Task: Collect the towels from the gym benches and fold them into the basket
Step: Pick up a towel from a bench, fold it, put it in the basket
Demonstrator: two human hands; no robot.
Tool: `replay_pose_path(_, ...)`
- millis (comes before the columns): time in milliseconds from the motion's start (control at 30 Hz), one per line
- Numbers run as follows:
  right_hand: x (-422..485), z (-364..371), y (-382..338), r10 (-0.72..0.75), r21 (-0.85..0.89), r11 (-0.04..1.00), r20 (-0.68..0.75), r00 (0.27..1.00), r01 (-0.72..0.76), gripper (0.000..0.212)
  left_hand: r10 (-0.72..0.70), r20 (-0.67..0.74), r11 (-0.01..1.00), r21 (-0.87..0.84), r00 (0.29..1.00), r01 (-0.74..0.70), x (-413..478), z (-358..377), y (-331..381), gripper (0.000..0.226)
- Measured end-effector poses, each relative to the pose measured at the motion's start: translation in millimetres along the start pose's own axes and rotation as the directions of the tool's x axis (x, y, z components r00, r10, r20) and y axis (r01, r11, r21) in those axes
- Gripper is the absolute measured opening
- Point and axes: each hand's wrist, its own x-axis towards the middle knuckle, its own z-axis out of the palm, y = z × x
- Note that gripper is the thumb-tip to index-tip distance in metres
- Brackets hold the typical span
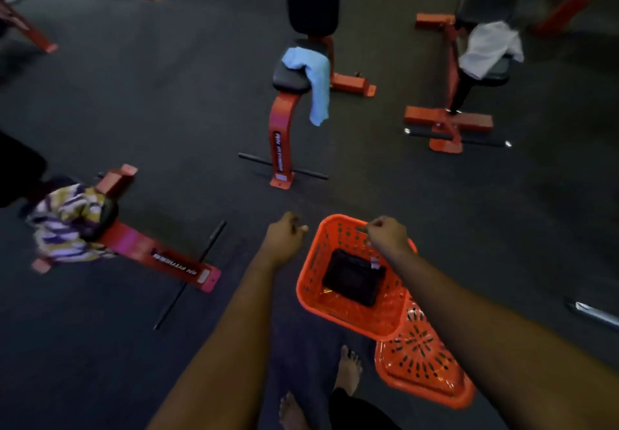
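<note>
Inside orange basket [348, 312]: folded black towel [353, 277]. Right hand [385, 233], left hand [284, 237] fingers curled, empty.

Left hand [284, 237] and right hand [388, 233] extended forward, loosely fisted.

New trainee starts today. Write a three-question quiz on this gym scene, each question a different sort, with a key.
1. True or false: the basket already holds a folded dark towel.
2. How many towels lie on benches?
3. Which towel is on the middle bench? A) striped B) blue C) white

Key
1. True.
2. Three: the striped towel, the blue towel and the white towel.
3. B. The striped one is on the left bench, the white one on the right bench.
</note>
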Motion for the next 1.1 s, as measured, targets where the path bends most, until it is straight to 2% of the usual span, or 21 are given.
replay_pose_path(100,19,53,-31,-0.129,0.036,0.991,0.11,0.985,0.126,0.023,-0.03,-0.144,0.997,-0.08,0.989,0.019,-29,-49,-26,0.036)
replay_pose_path(200,-18,106,-86,-0.252,0.064,0.968,0.196,0.947,0.245,0.023,-0.106,-0.289,0.989,-0.127,0.952,0.072,-73,-100,-65,0.036)
replay_pose_path(333,-142,192,-148,-0.445,0.072,0.89,0.351,0.824,0.45,0.019,-0.246,-0.5,0.965,-0.201,0.83,0.165,-184,-167,-150,0.029)
replay_pose_path(500,-307,300,-167,-0.587,0.11,0.763,0.529,0.613,0.636,0.018,-0.405,-0.662,0.914,-0.308,0.631,0.263,-349,-207,-258,0.026)
replay_pose_path(633,-419,355,-160,-0.594,0.145,0.711,0.647,0.477,0.688,0.024,-0.493,-0.71,0.87,-0.395,0.504,0.295,-451,-222,-314,0.025)
replay_pose_path(767,-503,408,-147,-0.589,0.153,0.642,0.725,0.356,0.752,0.02,-0.552,-0.74,0.834,-0.481,0.384,0.271,-542,-226,-363,0.023)
replay_pose_path(833,-553,440,-132,-0.582,0.176,0.597,0.766,0.271,0.783,0.019,-0.598,-0.737,0.8,-0.526,0.314,0.29,-597,-220,-393,0.024)
replay_pose_path(1100,-687,541,-63,-0.45,0.168,0.516,0.887,0.099,0.84,0.014,-0.726,-0.673,0.671,-0.646,0.141,0.364,-745,-187,-483,0.027)
